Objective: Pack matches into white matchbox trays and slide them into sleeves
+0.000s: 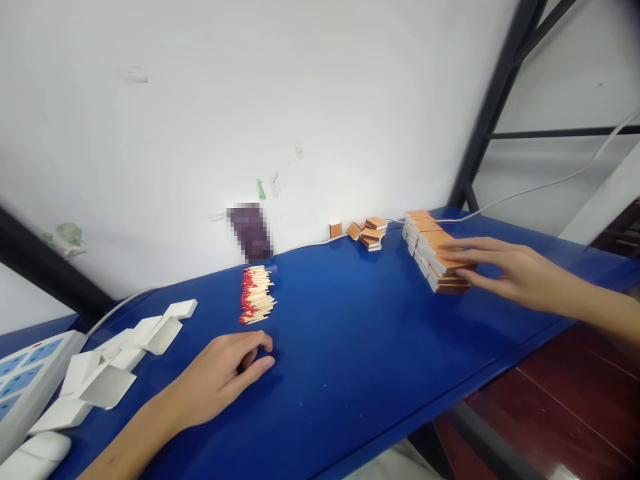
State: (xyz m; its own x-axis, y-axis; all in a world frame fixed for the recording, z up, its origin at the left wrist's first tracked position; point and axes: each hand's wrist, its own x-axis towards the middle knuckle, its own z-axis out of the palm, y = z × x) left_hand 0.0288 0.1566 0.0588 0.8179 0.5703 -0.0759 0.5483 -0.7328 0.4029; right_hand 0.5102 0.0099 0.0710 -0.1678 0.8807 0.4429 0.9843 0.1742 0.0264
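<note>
1. At the far left, a white power strip (75, 341) with blue panels and a rounded white object (43, 457) crowd the end of the blue table (330, 340).
2. Just beside the strip, white paper trays (113, 387) lie in an overlapping slanting band that runs back toward the wall (325, 87).
3. The left hand (220, 377) hangs over or rests on the table right of the trays; I cannot tell which. Its fingers (259, 340) curl loosely, a narrow gap between forefinger and thumb.
4. Just beyond that hand, matches (257, 293) lie in a column, red heads left, its back end near the wall edge.
5. Bare blue surface stretches rightward from the left hand, giving it room to move sideways and toward the front edge.
6. Along the back edge, a few loose orange matchboxes (371, 235) sit by the wall.
7. Farther right stands a stack of matchboxes (425, 240), running from the back edge partway forward. The right hand (517, 267) comes in over the front edge, fingers extended over the stack's near end, thumb lower; I cannot tell whether they grip a box.
</note>
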